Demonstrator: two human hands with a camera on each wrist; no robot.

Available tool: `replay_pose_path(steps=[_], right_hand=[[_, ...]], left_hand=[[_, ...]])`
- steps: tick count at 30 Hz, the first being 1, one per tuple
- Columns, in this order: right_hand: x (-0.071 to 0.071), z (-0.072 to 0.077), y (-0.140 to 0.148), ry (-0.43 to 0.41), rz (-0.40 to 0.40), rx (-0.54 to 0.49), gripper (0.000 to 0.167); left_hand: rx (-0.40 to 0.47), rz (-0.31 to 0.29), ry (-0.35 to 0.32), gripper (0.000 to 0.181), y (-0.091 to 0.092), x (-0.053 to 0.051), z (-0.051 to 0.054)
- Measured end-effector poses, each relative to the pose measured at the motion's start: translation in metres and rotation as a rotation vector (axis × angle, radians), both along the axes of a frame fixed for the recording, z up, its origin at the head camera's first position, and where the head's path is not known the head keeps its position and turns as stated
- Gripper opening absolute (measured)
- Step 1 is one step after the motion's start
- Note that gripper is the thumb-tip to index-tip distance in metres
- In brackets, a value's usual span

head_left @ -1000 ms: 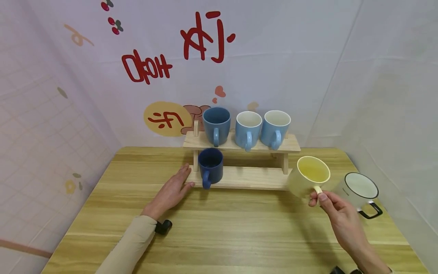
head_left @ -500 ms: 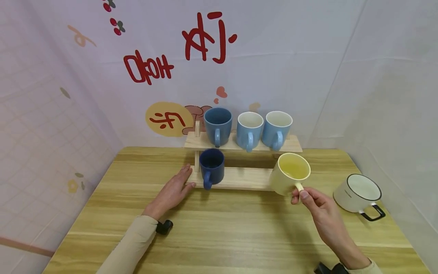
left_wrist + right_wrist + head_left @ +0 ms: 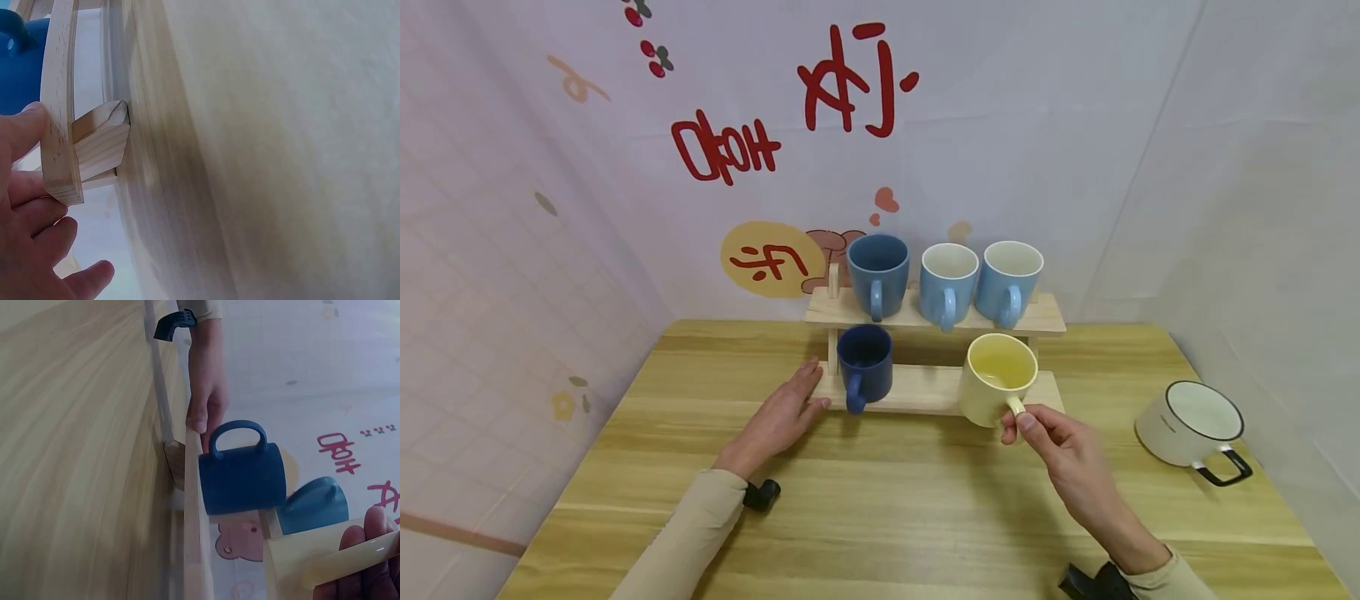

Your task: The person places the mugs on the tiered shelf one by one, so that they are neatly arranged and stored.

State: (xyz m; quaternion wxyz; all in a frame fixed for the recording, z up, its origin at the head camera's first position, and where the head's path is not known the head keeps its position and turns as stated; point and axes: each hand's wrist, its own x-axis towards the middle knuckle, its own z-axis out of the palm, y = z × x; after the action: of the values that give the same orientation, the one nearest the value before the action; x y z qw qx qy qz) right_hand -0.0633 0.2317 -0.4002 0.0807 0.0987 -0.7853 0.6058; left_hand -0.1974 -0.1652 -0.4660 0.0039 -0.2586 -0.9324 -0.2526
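A pale yellow mug (image 3: 992, 387) is held just above the right part of the lower shelf (image 3: 925, 390) of a wooden rack. My right hand (image 3: 1078, 467) pinches its handle between thumb and fingers; in the right wrist view a gap shows between mug and shelf. My left hand (image 3: 771, 425) rests against the left end of that shelf, fingers extended along it and the thumb on its front edge, as the left wrist view (image 3: 59, 156) confirms. Close by, a dark blue mug (image 3: 867, 367) stands upright on the shelf, handle to the front.
On the upper shelf (image 3: 1045, 315) stand a grey-blue mug (image 3: 878, 279) and two light blue mugs with white insides, one (image 3: 946, 292) beside the other (image 3: 1006, 292). A white mug (image 3: 1187, 429) with a black rim and handle sits on the table at the right, near the wall cloth.
My right hand has carried the yellow mug leftward, from beyond the rack's right end to over the lower shelf. The left hand has stayed at the shelf's left end.
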Motion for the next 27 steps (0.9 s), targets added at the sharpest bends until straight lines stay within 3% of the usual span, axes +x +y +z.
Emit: replay_pose_path(steps=[13, 27], right_hand=[[-0.023, -0.015, -0.036, -0.054, 0.097, -0.08, 0.028], [-0.041, -0.032, -0.069, -0.101, 0.113, -0.118, 0.032]], left_hand=[[0.004, 0.01, 0.0, 0.064, 0.001, -0.001, -0.001], [0.007, 0.008, -0.005, 0.065, 0.0, 0.002, -0.002]])
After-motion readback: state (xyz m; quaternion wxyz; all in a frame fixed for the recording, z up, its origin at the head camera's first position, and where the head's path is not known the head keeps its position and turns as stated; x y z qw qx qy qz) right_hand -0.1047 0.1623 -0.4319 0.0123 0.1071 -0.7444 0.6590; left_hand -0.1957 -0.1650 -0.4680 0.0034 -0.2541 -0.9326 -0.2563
